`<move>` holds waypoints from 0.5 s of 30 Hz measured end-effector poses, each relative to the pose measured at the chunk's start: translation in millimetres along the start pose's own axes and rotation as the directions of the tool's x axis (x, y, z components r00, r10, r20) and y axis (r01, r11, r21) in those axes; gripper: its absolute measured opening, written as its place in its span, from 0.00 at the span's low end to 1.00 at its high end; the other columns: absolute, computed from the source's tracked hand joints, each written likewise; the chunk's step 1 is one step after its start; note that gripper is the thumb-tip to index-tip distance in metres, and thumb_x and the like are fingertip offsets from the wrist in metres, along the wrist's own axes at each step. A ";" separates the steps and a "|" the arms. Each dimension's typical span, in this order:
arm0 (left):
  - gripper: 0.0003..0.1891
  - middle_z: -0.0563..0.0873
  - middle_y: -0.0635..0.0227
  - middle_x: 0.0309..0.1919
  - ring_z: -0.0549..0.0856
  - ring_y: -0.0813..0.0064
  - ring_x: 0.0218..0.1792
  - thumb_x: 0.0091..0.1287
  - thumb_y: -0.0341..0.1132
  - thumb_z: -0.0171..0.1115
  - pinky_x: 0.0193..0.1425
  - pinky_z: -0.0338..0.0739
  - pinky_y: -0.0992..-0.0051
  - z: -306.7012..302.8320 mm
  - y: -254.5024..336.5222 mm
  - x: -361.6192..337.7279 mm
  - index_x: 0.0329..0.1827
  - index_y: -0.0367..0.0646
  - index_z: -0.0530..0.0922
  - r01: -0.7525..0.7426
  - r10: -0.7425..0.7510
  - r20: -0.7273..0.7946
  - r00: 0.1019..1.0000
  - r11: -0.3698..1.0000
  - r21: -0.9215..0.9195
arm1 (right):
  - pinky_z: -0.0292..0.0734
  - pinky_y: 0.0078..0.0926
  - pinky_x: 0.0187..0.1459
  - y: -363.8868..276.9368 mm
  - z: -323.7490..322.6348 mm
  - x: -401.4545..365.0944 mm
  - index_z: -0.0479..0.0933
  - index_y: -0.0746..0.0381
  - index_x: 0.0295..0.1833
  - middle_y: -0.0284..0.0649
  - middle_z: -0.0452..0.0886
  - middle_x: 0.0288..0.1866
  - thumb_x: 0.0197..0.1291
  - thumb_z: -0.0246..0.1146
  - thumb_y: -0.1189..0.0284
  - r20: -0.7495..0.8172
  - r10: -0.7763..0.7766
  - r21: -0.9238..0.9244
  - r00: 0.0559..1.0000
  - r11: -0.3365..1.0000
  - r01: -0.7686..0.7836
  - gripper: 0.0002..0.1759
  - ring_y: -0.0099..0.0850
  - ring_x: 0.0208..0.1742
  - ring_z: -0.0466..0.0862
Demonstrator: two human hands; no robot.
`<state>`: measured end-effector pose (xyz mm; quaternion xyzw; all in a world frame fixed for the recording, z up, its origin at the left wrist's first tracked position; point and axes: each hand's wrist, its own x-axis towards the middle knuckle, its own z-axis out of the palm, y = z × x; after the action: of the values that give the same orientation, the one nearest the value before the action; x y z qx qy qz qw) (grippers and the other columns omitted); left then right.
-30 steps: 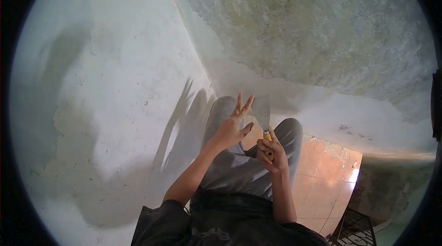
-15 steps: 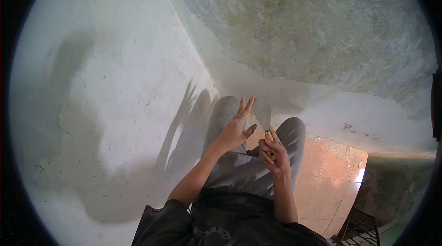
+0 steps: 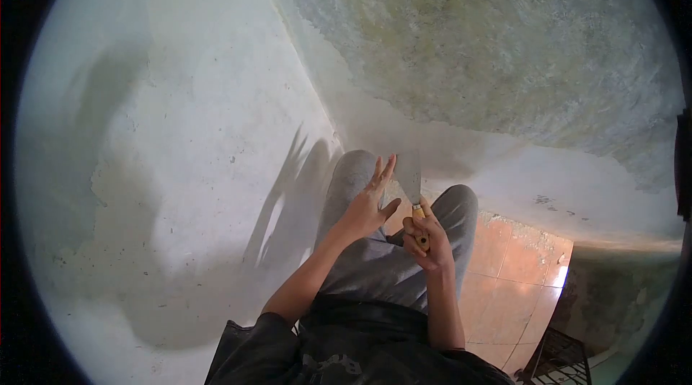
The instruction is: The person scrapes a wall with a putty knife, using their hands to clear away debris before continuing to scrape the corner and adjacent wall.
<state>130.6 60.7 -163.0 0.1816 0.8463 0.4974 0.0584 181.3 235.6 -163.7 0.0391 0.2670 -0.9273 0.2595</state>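
Note:
My right hand (image 3: 432,241) is wrapped round the wooden handle of a putty knife, held in front of my knees. The flat metal blade (image 3: 409,176) of the putty knife points up and away from me. Beside it, my left hand (image 3: 366,210) is open, with fingers stretched out and the thumb apart. Its fingertips are right at the left edge of the blade. Both hands are over my lap, above the grey trousers (image 3: 367,270).
A white wall (image 3: 180,169) on the left carries my shadow and meets another wall with a large bare grey-green patch (image 3: 490,39). Orange floor tiles (image 3: 497,298) show at lower right, strewn with flakes near the wall. A dark metal rack (image 3: 559,357) stands beyond.
The putty knife has shifted very slightly to the left, closer to the left fingertips. Otherwise both hands hold nearly the same pose.

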 end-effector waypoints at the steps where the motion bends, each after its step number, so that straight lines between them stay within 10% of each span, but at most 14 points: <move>1: 0.46 0.46 0.50 0.79 0.47 0.50 0.78 0.68 0.37 0.63 0.77 0.55 0.53 0.0 -1.6 -1.5 0.81 0.57 0.40 -0.003 0.003 -0.012 1.000 1.000 0.003 | 0.56 0.12 0.11 -0.3 3.5 1.1 0.53 0.50 0.77 0.28 0.61 0.23 0.72 0.52 0.67 -0.010 0.000 -0.022 1.000 1.000 -0.001 0.30 0.16 0.09 0.58; 15: 0.43 0.42 0.49 0.79 0.53 0.42 0.75 0.69 0.37 0.62 0.74 0.62 0.51 -19.0 -16.4 -21.6 0.81 0.60 0.43 0.106 -0.111 -0.074 0.991 0.992 -0.067 | 0.56 0.11 0.12 16.0 18.4 23.3 0.54 0.51 0.77 0.28 0.60 0.22 0.72 0.51 0.68 -0.036 0.064 -0.097 0.997 0.993 -0.067 0.30 0.16 0.10 0.56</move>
<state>141.2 30.0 -169.4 0.1140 0.8405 0.5264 0.0582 170.5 203.8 -160.5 0.0501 0.3151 -0.9032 0.2872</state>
